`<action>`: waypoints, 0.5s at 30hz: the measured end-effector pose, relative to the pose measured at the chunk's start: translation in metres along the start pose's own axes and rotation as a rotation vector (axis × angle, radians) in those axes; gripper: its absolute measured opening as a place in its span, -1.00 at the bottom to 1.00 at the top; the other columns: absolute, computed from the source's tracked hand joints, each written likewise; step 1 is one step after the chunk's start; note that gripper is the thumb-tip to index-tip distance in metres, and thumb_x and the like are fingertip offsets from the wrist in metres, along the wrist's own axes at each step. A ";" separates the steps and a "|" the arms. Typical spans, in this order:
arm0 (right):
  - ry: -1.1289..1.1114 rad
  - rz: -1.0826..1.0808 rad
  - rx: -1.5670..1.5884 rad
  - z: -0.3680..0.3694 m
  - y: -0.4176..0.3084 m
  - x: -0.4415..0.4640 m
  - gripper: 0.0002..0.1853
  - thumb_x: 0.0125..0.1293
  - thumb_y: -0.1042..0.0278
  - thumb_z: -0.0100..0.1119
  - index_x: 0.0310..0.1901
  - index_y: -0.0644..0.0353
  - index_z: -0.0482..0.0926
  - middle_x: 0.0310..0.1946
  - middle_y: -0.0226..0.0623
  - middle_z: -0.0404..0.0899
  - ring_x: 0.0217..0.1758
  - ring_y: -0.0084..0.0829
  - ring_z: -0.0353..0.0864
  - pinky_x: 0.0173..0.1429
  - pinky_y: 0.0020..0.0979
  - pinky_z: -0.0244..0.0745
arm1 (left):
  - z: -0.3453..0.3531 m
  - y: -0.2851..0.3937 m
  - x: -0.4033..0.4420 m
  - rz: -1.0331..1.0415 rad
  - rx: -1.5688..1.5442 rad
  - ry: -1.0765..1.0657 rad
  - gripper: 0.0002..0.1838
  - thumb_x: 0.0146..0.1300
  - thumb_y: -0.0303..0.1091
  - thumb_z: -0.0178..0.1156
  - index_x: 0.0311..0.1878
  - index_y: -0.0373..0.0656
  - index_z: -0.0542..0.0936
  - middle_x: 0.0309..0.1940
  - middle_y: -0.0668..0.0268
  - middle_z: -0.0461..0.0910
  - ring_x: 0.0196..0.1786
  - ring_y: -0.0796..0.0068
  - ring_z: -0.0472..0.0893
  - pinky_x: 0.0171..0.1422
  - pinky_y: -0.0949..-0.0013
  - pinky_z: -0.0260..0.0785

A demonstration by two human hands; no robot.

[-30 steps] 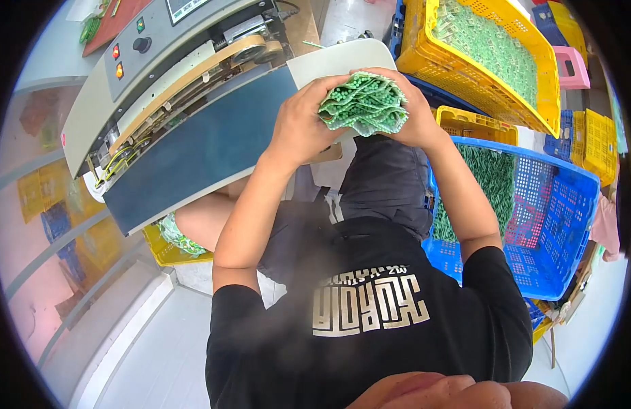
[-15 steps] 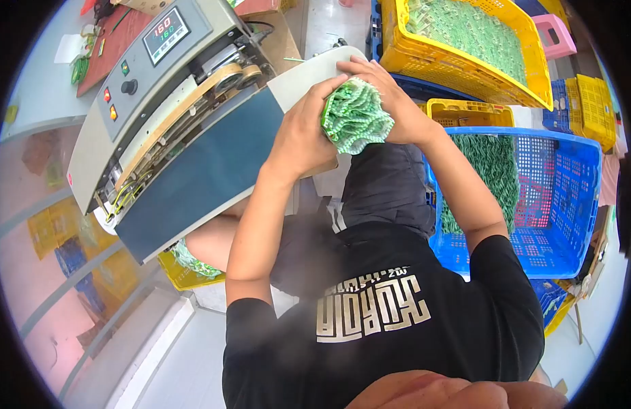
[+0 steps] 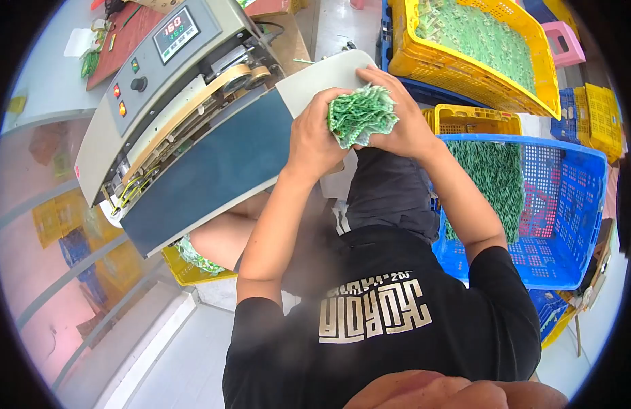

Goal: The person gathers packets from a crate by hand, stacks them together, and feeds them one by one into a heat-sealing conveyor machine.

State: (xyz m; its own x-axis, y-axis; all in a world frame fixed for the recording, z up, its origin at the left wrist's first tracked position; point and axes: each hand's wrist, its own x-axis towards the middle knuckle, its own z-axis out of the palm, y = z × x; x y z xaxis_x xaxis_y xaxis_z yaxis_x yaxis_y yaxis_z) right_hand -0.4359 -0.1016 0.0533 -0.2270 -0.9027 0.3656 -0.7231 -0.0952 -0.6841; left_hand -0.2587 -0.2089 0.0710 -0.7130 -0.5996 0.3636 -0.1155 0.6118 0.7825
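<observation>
Between my two hands is a bundle of green and white packets point(image 3: 362, 116), pressed together in a stack with their crinkled edges facing up at me. My left hand point(image 3: 313, 136) wraps the left side of the bundle. Around its right side curves my right hand point(image 3: 409, 119), fingers reaching along the far side. Both hands are above the pale end plate point(image 3: 315, 78) of a sealing machine. Just left of my left hand runs the machine's dark conveyor belt point(image 3: 220, 157). The undersides of the packets and some fingertips are hidden.
The sealing machine point(image 3: 186, 68) with a lit display stands at left. To my right is a blue crate point(image 3: 567, 273) with rows of dark green packets. Farther back stands a yellow crate point(image 3: 465, 102) of lighter packets, near a pink stool point(image 3: 564, 44). Another yellow container point(image 3: 182, 269) sits below the machine.
The bundle has tilted and been squeezed, so its edges now look more tightly packed. My hands have shifted slightly right in view, still gripping it.
</observation>
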 end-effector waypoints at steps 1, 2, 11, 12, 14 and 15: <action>0.004 -0.033 -0.015 0.000 0.003 0.000 0.25 -0.26 -0.17 0.76 0.51 0.13 0.33 0.42 -0.06 0.47 0.56 0.02 0.38 0.55 -0.05 0.30 | 0.000 0.000 0.002 0.002 0.000 0.010 -0.25 -0.15 -0.39 0.66 0.17 -0.07 0.51 -0.01 0.22 0.72 0.01 0.05 0.74 0.04 0.12 0.61; 0.001 -0.037 -0.014 -0.002 0.004 -0.001 0.25 -0.26 -0.17 0.76 0.51 0.13 0.33 0.42 -0.06 0.47 0.56 0.02 0.38 0.55 -0.05 0.30 | -0.001 -0.001 0.002 0.001 0.003 0.014 -0.25 -0.15 -0.39 0.66 0.17 -0.07 0.51 -0.01 0.22 0.72 0.01 0.05 0.74 0.04 0.12 0.61; 0.200 -0.176 -0.140 -0.068 -0.050 -0.013 -0.73 0.30 0.27 0.42 -0.03 0.17 0.73 0.39 -0.01 0.51 0.44 0.00 0.49 0.51 0.00 0.34 | -0.001 -0.004 -0.001 0.010 -0.007 0.009 -0.25 -0.14 -0.48 0.61 0.20 -0.05 0.51 -0.01 0.19 0.71 0.01 0.04 0.74 0.07 0.15 0.60; 0.130 -0.198 -0.193 -0.075 -0.059 -0.008 -0.80 0.28 0.35 0.40 -0.08 0.14 0.74 0.38 -0.06 0.52 0.45 0.00 0.49 0.52 0.02 0.33 | -0.001 -0.002 0.001 0.007 0.006 0.015 -0.29 -0.09 -0.40 0.62 0.18 -0.06 0.51 -0.05 0.20 0.72 -0.01 0.05 0.74 0.04 0.14 0.60; 0.026 -0.208 -0.305 -0.086 -0.078 0.003 -0.82 0.28 0.36 0.39 -0.10 0.12 0.74 0.39 -0.09 0.52 0.45 0.00 0.49 0.54 0.03 0.30 | 0.001 0.001 0.003 0.009 0.011 0.027 -0.33 -0.04 -0.32 0.64 0.16 -0.06 0.52 -0.10 0.21 0.74 -0.02 0.05 0.74 0.00 0.13 0.60; -0.077 -0.223 -0.406 -0.087 -0.083 0.009 -0.84 0.27 0.37 0.38 -0.12 0.10 0.75 0.39 -0.13 0.53 0.46 0.00 0.48 0.56 0.03 0.27 | 0.001 -0.002 0.003 0.016 0.007 0.020 -0.29 -0.08 -0.40 0.62 0.18 -0.05 0.50 -0.05 0.20 0.72 0.00 0.04 0.74 0.03 0.13 0.60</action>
State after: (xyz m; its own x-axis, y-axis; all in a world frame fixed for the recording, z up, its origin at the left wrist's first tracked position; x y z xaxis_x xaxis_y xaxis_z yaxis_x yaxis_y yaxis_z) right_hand -0.4349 -0.0649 0.1683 0.0010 -0.9088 0.4172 -0.9490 -0.1323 -0.2860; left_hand -0.2617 -0.2115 0.0702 -0.7009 -0.5998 0.3860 -0.1093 0.6251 0.7729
